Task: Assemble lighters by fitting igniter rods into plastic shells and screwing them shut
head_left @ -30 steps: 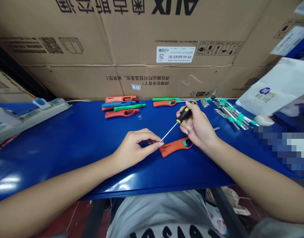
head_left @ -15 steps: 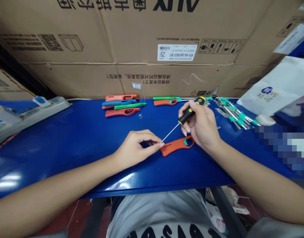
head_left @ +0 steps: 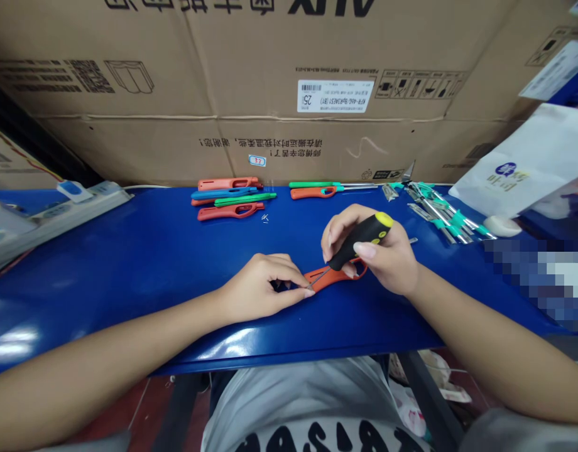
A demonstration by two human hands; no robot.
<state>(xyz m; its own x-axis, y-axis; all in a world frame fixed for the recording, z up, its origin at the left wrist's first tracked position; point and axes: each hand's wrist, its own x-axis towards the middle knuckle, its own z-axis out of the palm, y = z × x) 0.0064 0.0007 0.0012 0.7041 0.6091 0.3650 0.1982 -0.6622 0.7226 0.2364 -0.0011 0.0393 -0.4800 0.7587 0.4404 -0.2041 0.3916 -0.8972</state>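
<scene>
Screwdriver dropped onto orange casing, btwn both hands.

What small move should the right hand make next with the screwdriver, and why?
Probably press the screwdriver down into the orange casing and begin twisting. The right hand grips its black-and-yellow handle, the shaft's tip meets the casing's near end, and the left hand has its fingers pinched right beside that tip. The casing lies flat on the blue table.

bare forearms, no sleeves; light grey shirt with large black lettering across front.
</scene>
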